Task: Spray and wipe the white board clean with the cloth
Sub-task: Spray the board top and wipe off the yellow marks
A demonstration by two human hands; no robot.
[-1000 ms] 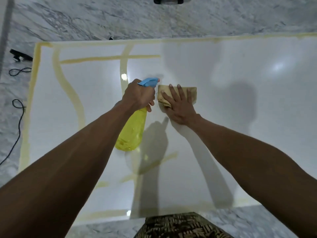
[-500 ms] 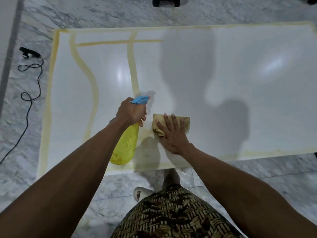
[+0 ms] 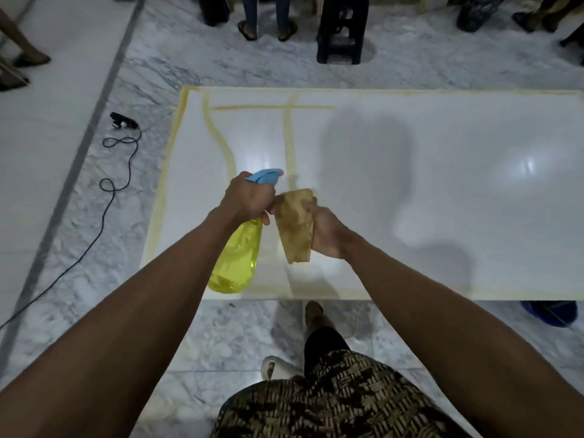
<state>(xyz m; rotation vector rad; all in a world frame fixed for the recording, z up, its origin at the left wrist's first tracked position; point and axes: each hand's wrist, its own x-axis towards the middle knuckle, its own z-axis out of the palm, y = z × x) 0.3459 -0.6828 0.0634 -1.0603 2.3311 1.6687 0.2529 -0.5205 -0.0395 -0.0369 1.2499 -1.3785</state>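
White board (image 3: 442,216) under clenched left hand (image 3: 249,197) with spray bottle (image 3: 237,260), right hand (image 3: 325,232) around cloth (image 3: 295,222); cable (image 3: 117,172) alongside

A large, glossy white rectangular board (image 3: 410,191) lies flat across the middle and right of the frame, on a grey-veined marble floor. Its edges carry a yellowish border, and yellow streaks mark its left part: a wavy line, a straight line running down the board and a horizontal bar near the top edge. The right part looks plain white, with glare spots. A translucent yellow plastic spray bottle (image 3: 238,257) with a light blue trigger head sits at the centre of the frame, tilted, nozzle pointing towards the upper right. Just right of it hangs a crumpled tan cloth (image 3: 295,226), stained yellow-brown, lifted off the board.
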